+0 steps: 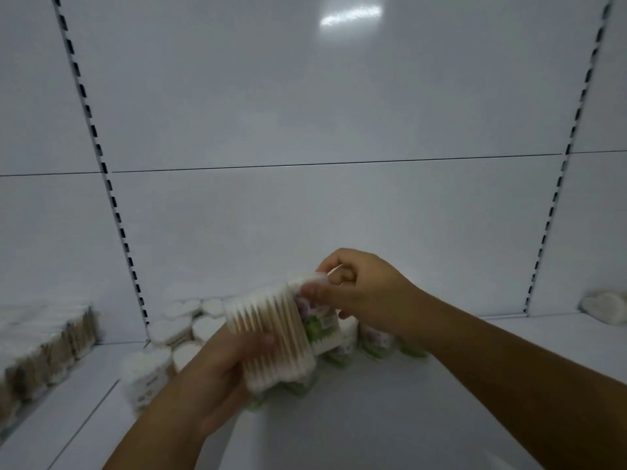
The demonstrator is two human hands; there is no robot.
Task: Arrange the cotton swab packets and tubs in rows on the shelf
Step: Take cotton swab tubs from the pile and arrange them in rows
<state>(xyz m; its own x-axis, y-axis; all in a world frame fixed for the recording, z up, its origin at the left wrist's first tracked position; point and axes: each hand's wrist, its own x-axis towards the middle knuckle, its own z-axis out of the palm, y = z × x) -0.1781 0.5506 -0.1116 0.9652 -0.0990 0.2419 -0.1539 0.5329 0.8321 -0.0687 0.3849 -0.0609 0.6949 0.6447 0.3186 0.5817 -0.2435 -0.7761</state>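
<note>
A white back panel [322, 96] fills most of the view, crossed by one thin horizontal seam. Below it lies the white shelf [390, 418], seen from above and in front. Two slotted uprights [101, 164] run down the panel, one on each side of the bay.

In the neighbouring bay on the far left, a long pile of clear swab packets [44, 347] lies blurred along the shelf edge. At the back left of the middle bay stand heart-shaped tubs [190, 327] in close rows, touching one another, with one larger blurred tub nearer the front. To their right, green-labelled packets [373, 340] stand upright in a line near the back panel, partly hidden by the forearms. A soft white lump [607, 307] sits on the shelf at the far right, too blurred to name.

Both hands meet above the middle of the shelf. The left hand [224, 374] comes from below, its fingers curled round the lower end of a clear packet of wooden-stemmed swabs [271, 334], thumb across its face. The packet is tilted, held above the shelf in front of the green-labelled row. The right hand [366, 293] has its fingers curled and pinching the packet's upper corner. A labelled packet shows just behind it; which hand holds that one I cannot tell.
</note>
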